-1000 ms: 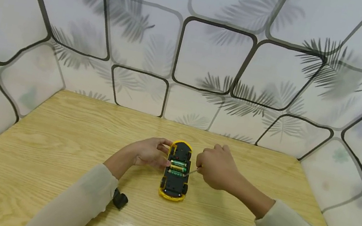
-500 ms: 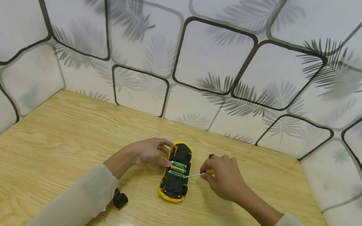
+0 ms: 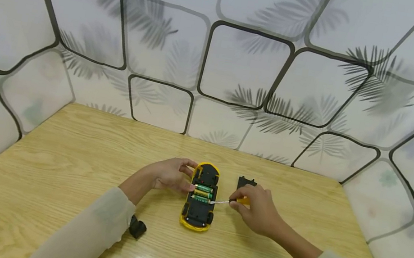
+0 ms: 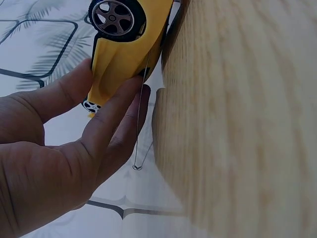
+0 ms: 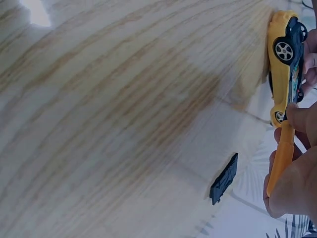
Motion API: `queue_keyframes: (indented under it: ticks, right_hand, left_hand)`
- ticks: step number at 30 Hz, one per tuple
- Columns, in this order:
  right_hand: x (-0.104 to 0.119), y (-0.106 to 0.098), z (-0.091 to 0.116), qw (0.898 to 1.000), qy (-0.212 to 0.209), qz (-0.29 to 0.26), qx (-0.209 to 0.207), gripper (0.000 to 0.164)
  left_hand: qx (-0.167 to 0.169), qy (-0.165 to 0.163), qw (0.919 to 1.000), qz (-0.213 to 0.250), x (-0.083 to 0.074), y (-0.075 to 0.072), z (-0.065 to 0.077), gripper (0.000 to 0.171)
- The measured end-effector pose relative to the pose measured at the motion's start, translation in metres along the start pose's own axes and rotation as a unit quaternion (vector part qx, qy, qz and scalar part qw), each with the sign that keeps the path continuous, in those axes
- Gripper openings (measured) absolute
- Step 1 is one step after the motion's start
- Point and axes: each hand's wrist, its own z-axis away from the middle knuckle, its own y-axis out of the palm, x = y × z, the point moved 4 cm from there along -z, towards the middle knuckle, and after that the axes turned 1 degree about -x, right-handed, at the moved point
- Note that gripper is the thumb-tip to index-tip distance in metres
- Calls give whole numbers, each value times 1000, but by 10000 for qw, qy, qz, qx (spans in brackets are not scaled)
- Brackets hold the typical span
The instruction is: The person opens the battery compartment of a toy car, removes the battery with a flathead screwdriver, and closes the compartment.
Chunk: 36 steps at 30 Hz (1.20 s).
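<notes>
A yellow toy car lies upside down on the table, its black underside up and its battery bay uncovered. Three green-and-gold batteries sit side by side in the bay. My left hand holds the car's left side, and in the left wrist view the thumb and fingers are on either side of its yellow body. My right hand grips a screwdriver by its orange handle. The metal shaft points left, its tip at the right end of the nearest battery.
A black battery cover lies on the wooden table, just behind my right hand. Patterned walls enclose the back and sides. In the left wrist view a thin wire with a small loop hangs beside the car.
My right hand has moved right and slightly nearer me, bringing more of the screwdriver into sight and uncovering the battery cover. The left hand and the car have hardly moved.
</notes>
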Motion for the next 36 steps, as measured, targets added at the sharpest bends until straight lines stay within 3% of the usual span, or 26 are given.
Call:
queue_keyframes:
  ticks: [6, 15, 36]
  right_hand:
    - [-7, 5, 3, 9993, 40, -366, 76, 7]
    - [-11, 9, 7, 9985, 164, -508, 113, 8]
    - [-10, -6, 10, 9997, 99, -218, -106, 15]
  left_hand:
    - [59, 12, 10000, -50, 1, 0, -1, 75]
    - [86, 15, 10000, -24, 1, 0, -1, 75]
    - [86, 20, 9999, 112, 0, 1, 2, 76]
